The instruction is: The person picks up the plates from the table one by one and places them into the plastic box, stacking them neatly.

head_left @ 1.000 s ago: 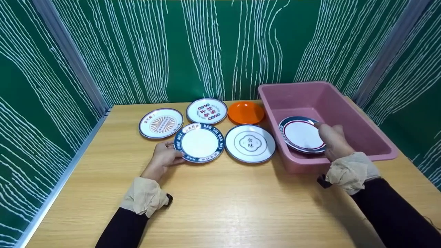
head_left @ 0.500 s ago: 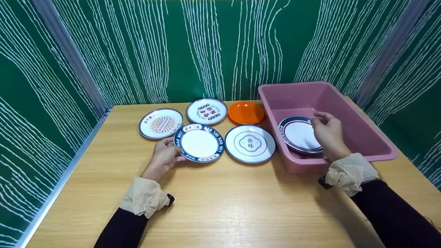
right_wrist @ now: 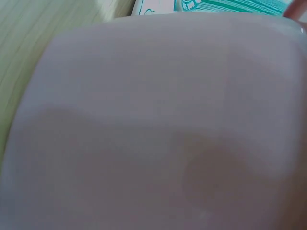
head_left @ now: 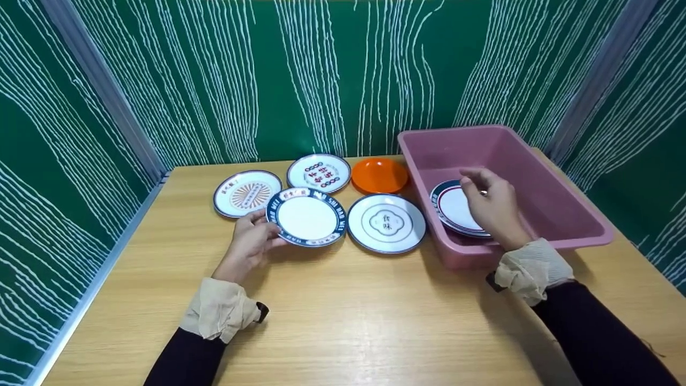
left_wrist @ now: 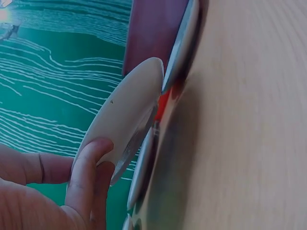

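My left hand pinches the left edge of a white plate with a dark blue lettered rim. In the left wrist view this plate is raised off the table and tilted, with fingers against its pale underside. My right hand hovers inside the near end of a pink plastic basin, fingers loosely bent and holding nothing. Below it lies a small stack of plates, the top one white with a red ring; the hand hides its right part. The basin's wall fills most of the right wrist view.
On the wooden table, right of the held plate, lies a white plate with a grey flower-shaped emblem. Behind are a sunburst plate, a plate with red characters and an orange plate. Green patterned panels enclose the table.
My left hand has raised the blue-rimmed plate from the table and tilted it. My right hand has let go of the stacked plates' edge and moved left and up within the basin.
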The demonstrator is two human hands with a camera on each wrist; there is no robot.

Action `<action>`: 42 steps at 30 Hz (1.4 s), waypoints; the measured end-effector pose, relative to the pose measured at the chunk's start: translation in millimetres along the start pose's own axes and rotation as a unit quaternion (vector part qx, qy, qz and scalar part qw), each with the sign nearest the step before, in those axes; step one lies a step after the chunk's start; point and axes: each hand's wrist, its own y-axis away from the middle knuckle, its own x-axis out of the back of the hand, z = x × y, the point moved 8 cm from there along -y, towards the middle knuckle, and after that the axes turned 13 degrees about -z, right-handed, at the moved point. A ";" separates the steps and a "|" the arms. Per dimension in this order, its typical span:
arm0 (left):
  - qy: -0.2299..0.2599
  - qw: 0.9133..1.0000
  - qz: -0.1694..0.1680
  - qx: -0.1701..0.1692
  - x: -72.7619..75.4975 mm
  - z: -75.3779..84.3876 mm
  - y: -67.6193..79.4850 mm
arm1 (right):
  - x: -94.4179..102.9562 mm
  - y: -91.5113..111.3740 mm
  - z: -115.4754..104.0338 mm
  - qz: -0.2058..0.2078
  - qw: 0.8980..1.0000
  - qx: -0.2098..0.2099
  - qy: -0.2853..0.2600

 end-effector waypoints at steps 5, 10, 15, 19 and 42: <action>0.002 1.000 -0.007 -0.012 -2.7 10.4 6.9 | -9.1 -1.4 -10.2 -0.007 1.000 0.011 -0.001; 0.020 1.000 -0.006 -0.009 -6.8 19.2 14.2 | -20.4 -3.6 -20.9 -0.029 0.999 0.020 -0.014; 0.044 0.999 -0.009 -0.010 -12.1 25.8 20.1 | -33.8 -4.7 -34.2 -0.058 0.998 0.028 -0.021; 0.042 0.999 -0.023 -0.017 -17.0 29.3 23.9 | -44.1 -4.2 -44.0 -0.077 0.996 0.036 -0.036; 0.077 0.992 -0.072 -0.070 -51.9 33.0 38.2 | -101.7 5.7 -91.4 -0.157 0.976 0.018 -0.149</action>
